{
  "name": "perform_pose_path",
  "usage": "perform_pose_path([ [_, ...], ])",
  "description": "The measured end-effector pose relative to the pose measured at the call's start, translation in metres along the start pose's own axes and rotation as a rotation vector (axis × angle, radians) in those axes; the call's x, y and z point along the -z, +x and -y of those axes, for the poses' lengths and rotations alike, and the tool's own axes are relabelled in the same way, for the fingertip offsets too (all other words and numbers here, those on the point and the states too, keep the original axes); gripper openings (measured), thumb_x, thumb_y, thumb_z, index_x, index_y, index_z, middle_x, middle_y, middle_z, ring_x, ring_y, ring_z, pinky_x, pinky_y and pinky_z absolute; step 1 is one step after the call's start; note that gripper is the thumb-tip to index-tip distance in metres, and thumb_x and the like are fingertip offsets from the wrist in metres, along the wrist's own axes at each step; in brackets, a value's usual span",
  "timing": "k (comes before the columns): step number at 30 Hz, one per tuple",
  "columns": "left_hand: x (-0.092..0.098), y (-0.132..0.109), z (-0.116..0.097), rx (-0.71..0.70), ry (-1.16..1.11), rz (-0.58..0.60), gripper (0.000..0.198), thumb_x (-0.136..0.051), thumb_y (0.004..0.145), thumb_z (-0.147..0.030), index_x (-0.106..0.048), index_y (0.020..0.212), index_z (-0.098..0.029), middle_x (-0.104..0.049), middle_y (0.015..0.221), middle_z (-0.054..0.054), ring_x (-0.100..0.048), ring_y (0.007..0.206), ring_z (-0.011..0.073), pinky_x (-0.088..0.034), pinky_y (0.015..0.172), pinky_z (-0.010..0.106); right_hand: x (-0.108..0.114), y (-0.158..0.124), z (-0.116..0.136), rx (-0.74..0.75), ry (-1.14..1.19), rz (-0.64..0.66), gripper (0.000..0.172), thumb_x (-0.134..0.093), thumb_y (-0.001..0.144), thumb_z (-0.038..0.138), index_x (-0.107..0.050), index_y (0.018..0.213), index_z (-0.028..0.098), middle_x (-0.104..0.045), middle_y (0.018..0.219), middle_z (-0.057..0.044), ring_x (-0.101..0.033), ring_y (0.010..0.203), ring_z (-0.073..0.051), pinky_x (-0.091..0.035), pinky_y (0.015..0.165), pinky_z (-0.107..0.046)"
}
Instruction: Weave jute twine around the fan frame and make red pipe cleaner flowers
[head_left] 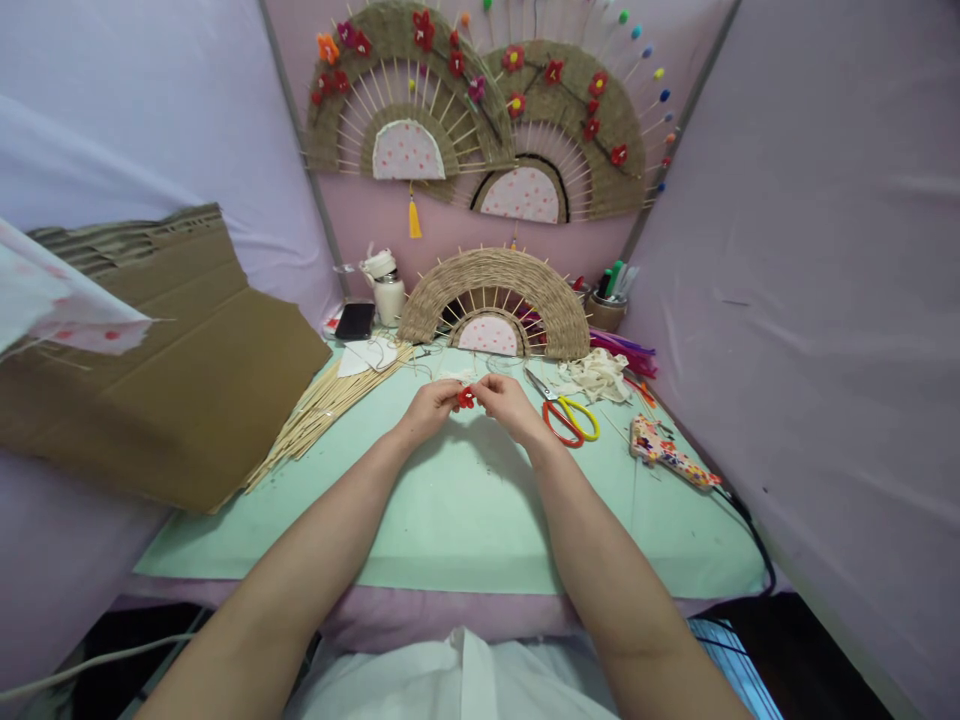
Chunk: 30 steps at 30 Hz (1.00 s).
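Note:
Between my two hands, above the mint-green table cover (465,520), is a small red flower (466,397) that looks like bent pipe cleaner. My left hand (435,406) pinches it from the left side. From the right, the fingers of my right hand (504,402) are closed on it too. Just behind my hands stands a twine-wrapped half-round fan (495,275) with thin sticks and a dotted white centre. Scissors (566,415) with one red and one yellow handle lie beside my right hand, blades toward the fan.
At left, thin sticks (315,410) lie beside a large cardboard sheet (150,370). A phone (355,322) and white bottle (388,295) stand at the back. At right are crumpled cloth (598,374), a patterned glue gun (671,455) and its cable. Finished fans (480,100) hang behind.

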<state>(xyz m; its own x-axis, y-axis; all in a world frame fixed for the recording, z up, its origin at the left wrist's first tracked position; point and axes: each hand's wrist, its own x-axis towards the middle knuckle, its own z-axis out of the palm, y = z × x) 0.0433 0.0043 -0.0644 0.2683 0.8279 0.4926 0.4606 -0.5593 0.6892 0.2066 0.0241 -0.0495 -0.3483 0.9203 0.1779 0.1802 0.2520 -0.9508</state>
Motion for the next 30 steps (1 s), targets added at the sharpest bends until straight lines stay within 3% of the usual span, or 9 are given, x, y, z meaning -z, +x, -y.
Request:
perform_pose_path([
  [5, 0.001, 0.0, 0.001, -0.036, 0.044, -0.01, 0.022, -0.042, 0.071, -0.008, -0.06, 0.062, -0.018, -0.052, 0.062, 0.0, -0.047, 0.062, 0.0119, -0.036, 0.06, 0.023, -0.006, 0.0, 0.001, 0.071, -0.117, -0.139, 0.024, -0.052, 0.073, 0.035, -0.049, 0.056, 0.018, -0.047, 0.054, 0.003, -0.041, 0.053, -0.01, -0.031, 0.049, -0.023],
  [9, -0.001, 0.002, -0.006, 0.114, -0.105, -0.121, 0.017, -0.045, 0.075, -0.015, -0.061, 0.068, -0.017, -0.055, 0.063, 0.0, -0.051, 0.061, 0.0121, -0.04, 0.061, 0.024, -0.003, 0.001, 0.001, 0.018, 0.129, -0.06, 0.029, -0.05, 0.076, 0.044, -0.057, 0.068, 0.017, -0.053, 0.058, 0.002, -0.041, 0.047, -0.009, -0.032, 0.046, -0.023],
  [13, -0.002, 0.003, -0.014, 0.216, -0.233, -0.155, 0.014, -0.05, 0.075, -0.023, -0.06, 0.068, -0.016, -0.056, 0.061, -0.001, -0.051, 0.058, 0.0117, -0.041, 0.06, 0.024, 0.0, 0.002, 0.003, 0.059, 0.236, -0.009, 0.022, -0.057, 0.072, 0.035, -0.063, 0.084, 0.018, -0.059, 0.066, 0.001, -0.046, 0.052, -0.009, -0.035, 0.048, -0.022],
  [23, -0.003, 0.002, -0.021, 0.222, -0.297, -0.098, 0.013, -0.053, 0.074, -0.024, -0.06, 0.066, -0.016, -0.055, 0.06, -0.002, -0.05, 0.058, 0.0109, -0.042, 0.059, 0.024, -0.003, 0.002, 0.002, 0.11, 0.218, -0.024, 0.014, -0.059, 0.071, 0.031, -0.059, 0.074, 0.017, -0.058, 0.062, 0.001, -0.049, 0.054, -0.01, -0.037, 0.05, -0.022],
  [27, -0.001, 0.004, -0.02, 0.226, -0.298, -0.235, 0.012, -0.055, 0.073, -0.024, -0.062, 0.067, -0.017, -0.057, 0.061, -0.001, -0.051, 0.058, 0.0112, -0.042, 0.058, 0.024, -0.004, 0.001, 0.006, 0.117, 0.23, -0.09, 0.021, -0.057, 0.074, 0.037, -0.059, 0.082, 0.018, -0.059, 0.069, 0.0, -0.051, 0.057, -0.011, -0.039, 0.05, -0.023],
  [30, 0.0, 0.005, -0.017, 0.213, -0.297, -0.36, 0.013, -0.057, 0.073, -0.026, -0.063, 0.068, -0.017, -0.058, 0.062, -0.001, -0.052, 0.058, 0.0112, -0.043, 0.058, 0.024, -0.007, -0.001, 0.009, 0.197, 0.098, -0.143, 0.02, -0.06, 0.073, 0.038, -0.059, 0.078, 0.018, -0.061, 0.072, -0.001, -0.054, 0.063, -0.013, -0.043, 0.058, -0.025],
])
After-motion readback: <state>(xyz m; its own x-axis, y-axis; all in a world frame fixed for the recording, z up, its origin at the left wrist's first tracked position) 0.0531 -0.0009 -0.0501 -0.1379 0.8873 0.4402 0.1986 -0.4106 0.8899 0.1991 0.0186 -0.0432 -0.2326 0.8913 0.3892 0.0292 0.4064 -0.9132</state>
